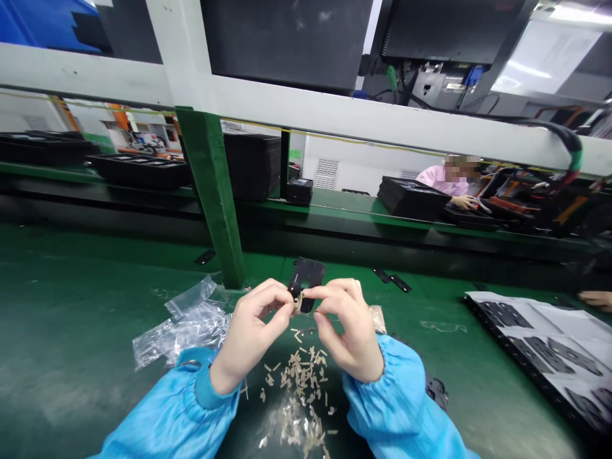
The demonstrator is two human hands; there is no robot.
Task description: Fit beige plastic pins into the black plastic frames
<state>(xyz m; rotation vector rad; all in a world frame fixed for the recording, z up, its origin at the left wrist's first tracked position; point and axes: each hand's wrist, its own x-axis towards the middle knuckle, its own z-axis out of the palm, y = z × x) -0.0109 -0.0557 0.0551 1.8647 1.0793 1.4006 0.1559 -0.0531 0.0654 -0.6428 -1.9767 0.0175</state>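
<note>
Left hand (pixel 251 331) and right hand (pixel 347 335) fingers pinching a small black plate (pixel 306 280) together, above scattered pale strips (pixel 301 389), crumpled plastic bag (pixel 186 322) left on green bench (pixel 95 357)

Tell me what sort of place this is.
Likely a factory assembly line: green bench, tray of black parts, a person at the far bench; left hand and right hand pinch a black part.

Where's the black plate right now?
Head view, centre: the black plate is pinched between the left hand and right hand, above the pile of tan strips, right of the green post.
</note>
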